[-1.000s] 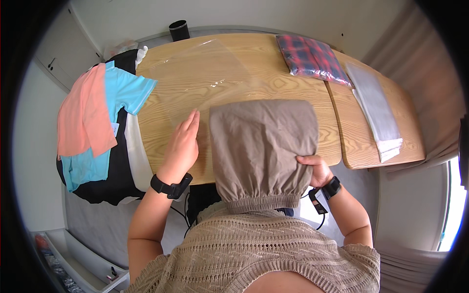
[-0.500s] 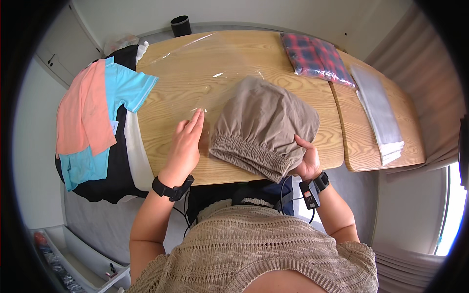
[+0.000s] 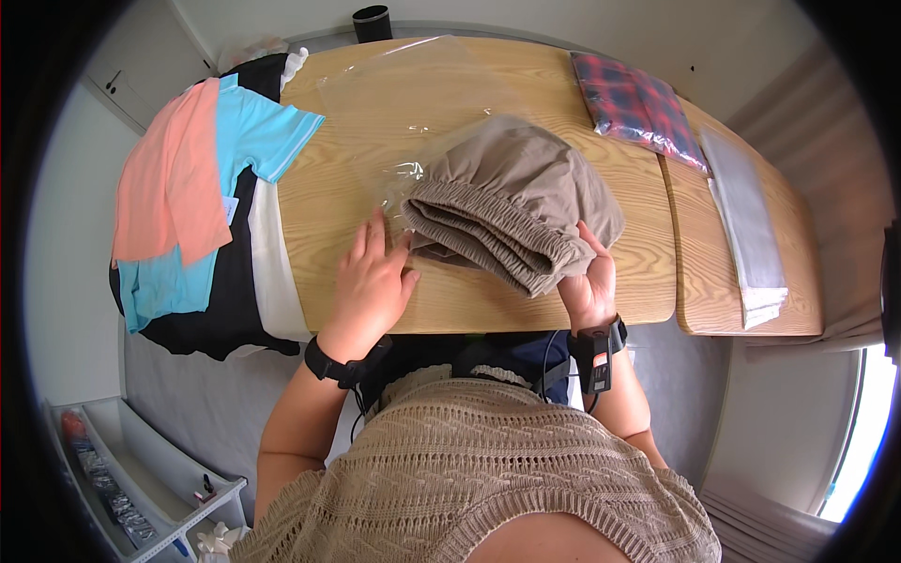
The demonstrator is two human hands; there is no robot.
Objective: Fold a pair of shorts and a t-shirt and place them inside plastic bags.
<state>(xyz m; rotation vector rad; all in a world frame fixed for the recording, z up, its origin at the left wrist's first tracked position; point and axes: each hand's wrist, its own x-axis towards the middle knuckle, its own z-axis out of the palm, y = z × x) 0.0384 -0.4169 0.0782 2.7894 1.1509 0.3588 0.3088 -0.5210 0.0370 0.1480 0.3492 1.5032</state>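
Observation:
A folded taupe garment with a gathered elastic waistband (image 3: 511,202) lies on the table, its waistband edge raised and facing me. My right hand (image 3: 589,277) grips the waistband's right end, thumb on top and fingers beneath. Left of the garment, my left hand (image 3: 371,281) rests on the tabletop with fingers spread. Its fingertips are at the near edge of a clear plastic bag (image 3: 385,103), which lies flat and stretches back across the table. The garment overlaps the bag's right part; whether any of it sits inside I cannot tell.
Coral, light-blue, black and white clothes (image 3: 178,178) are heaped at the table's left end. At the back right lies a bagged red-and-navy plaid garment (image 3: 633,108). Clear bags are stacked (image 3: 746,225) on the right-hand table (image 3: 798,291). A white bin (image 3: 141,450) stands low at the left.
The garment's waistband has been lifted and turned up toward me, away from the table's front edge. My left hand's fingers have spread apart. The view has shifted slightly.

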